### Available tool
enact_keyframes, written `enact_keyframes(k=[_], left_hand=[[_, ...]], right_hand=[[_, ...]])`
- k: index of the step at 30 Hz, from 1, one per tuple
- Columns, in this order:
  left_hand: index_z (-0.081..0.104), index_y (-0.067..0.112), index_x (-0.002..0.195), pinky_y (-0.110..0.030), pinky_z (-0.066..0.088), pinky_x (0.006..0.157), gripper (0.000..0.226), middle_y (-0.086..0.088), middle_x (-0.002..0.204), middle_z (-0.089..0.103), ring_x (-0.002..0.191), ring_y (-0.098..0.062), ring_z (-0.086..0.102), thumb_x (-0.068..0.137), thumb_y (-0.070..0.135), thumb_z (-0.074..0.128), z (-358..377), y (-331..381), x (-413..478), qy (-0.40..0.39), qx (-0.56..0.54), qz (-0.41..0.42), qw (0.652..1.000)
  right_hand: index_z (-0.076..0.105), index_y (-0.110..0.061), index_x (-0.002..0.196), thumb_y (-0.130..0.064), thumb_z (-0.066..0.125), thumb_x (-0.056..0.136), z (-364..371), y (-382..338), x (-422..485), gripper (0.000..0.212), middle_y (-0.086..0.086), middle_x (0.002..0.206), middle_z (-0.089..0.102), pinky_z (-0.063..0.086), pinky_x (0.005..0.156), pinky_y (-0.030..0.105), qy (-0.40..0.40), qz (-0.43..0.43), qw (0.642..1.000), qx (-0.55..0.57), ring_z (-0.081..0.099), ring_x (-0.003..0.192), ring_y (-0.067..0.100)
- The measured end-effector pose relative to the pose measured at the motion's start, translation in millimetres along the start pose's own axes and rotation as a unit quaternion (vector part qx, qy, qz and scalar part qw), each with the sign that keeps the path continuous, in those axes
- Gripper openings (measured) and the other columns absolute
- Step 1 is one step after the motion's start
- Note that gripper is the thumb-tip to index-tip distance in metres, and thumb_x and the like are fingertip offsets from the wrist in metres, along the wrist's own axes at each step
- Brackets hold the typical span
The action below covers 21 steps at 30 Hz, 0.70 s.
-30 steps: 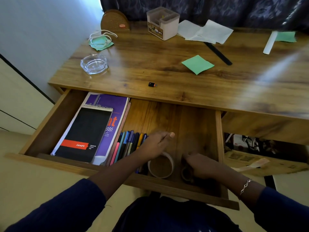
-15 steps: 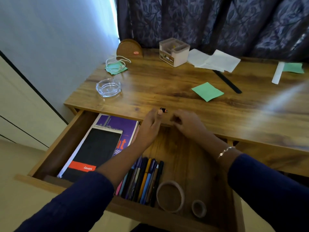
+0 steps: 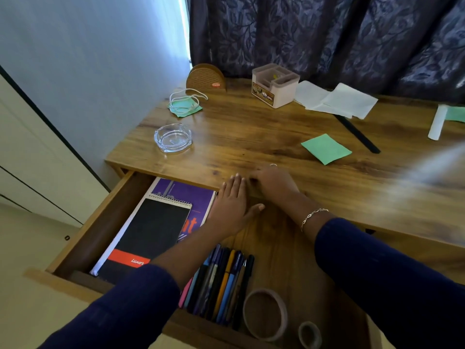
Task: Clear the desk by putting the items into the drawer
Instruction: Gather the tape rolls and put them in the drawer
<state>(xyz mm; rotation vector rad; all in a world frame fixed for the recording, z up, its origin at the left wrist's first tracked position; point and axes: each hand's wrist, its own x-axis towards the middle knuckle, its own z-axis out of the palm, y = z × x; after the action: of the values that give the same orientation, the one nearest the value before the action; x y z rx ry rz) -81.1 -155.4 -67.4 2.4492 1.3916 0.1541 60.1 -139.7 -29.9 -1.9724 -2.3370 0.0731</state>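
Left hand (image 3: 232, 205) lies flat, fingers straight, at the front edge of the worktop (image 3: 251, 137) over the open drawer (image 3: 100, 222); the right hand (image 3: 274, 183), at its two o'clock, curls its fingers on that edge, and I cannot tell whether it pinches anything. Nearest, the drawer holds tape rolls (image 3: 265, 313) and pens (image 3: 221, 285), with a notepad (image 3: 151, 235) at the pens' ten o'clock. Farther off, an ashtray (image 3: 173, 137) sits at the hands' eleven o'clock and a green note (image 3: 325, 148) at two o'clock.

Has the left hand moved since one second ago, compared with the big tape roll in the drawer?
Yes. The left hand left the big tape roll and went forward, to the front edge of the desk.
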Motion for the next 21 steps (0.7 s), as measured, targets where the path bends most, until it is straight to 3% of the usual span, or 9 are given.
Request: enact_keyframes(k=[4, 9, 13, 16, 21], left_hand=[[-0.001, 0.003, 0.148, -0.031, -0.010, 0.114, 0.080, -0.015, 0.157, -0.006, 0.145, -0.023, -0.010, 0.094, 0.054, 0.029, 2, 0, -7, 0.013, 0.018, 0.008, 1.000], [0.005, 0.007, 0.148, -0.022, -0.014, 0.110, 0.081, -0.009, 0.158, -0.002, 0.145, -0.017, -0.008, 0.091, 0.060, 0.026, 9, 4, -38, 0.023, -0.043, 0.053, 0.997], [0.006, 0.008, 0.148, -0.021, -0.011, 0.110, 0.086, -0.007, 0.158, 0.000, 0.143, -0.011, -0.009, 0.088, 0.068, 0.011, 20, 7, -65, -0.024, -0.068, 0.056, 0.996], [0.007, 0.007, 0.148, -0.021, -0.010, 0.111, 0.108, -0.006, 0.157, 0.002, 0.142, -0.010, -0.008, 0.072, 0.081, -0.009, 33, 2, -77, -0.040, -0.075, 0.065, 0.994], [0.007, 0.010, 0.149, -0.022, -0.010, 0.112, 0.081, -0.005, 0.158, 0.003, 0.144, -0.011, -0.006, 0.085, 0.058, 0.017, 40, 2, -92, -0.059, -0.073, 0.050, 0.994]], right_hand=[[0.060, -0.017, 0.110, -0.013, 0.049, 0.091, -8, 1, -9, 0.022, 0.004, 0.112, 0.058, 0.045, 0.075, 0.027, 0.020, 0.035, 0.998, 0.053, 0.054, 0.101, 0.020], [0.060, -0.018, 0.113, -0.014, 0.057, 0.088, -15, -2, -63, 0.026, -0.002, 0.114, 0.059, 0.046, 0.088, 0.027, 0.021, 0.030, 0.987, 0.157, 0.055, 0.103, 0.014], [0.059, -0.020, 0.116, -0.012, 0.060, 0.086, 15, -3, -116, 0.031, -0.004, 0.119, 0.057, 0.043, 0.098, 0.027, -0.065, 0.037, 0.981, 0.179, 0.053, 0.111, 0.011], [0.055, -0.019, 0.123, -0.014, 0.059, 0.087, 42, -5, -140, 0.036, -0.001, 0.122, 0.054, 0.045, 0.096, 0.024, -0.152, 0.055, 0.974, 0.159, 0.052, 0.111, 0.012], [0.057, -0.018, 0.122, -0.010, 0.053, 0.090, 62, -14, -152, 0.033, 0.002, 0.124, 0.055, 0.041, 0.090, 0.020, -0.205, 0.010, 0.967, 0.152, 0.053, 0.113, 0.014]])
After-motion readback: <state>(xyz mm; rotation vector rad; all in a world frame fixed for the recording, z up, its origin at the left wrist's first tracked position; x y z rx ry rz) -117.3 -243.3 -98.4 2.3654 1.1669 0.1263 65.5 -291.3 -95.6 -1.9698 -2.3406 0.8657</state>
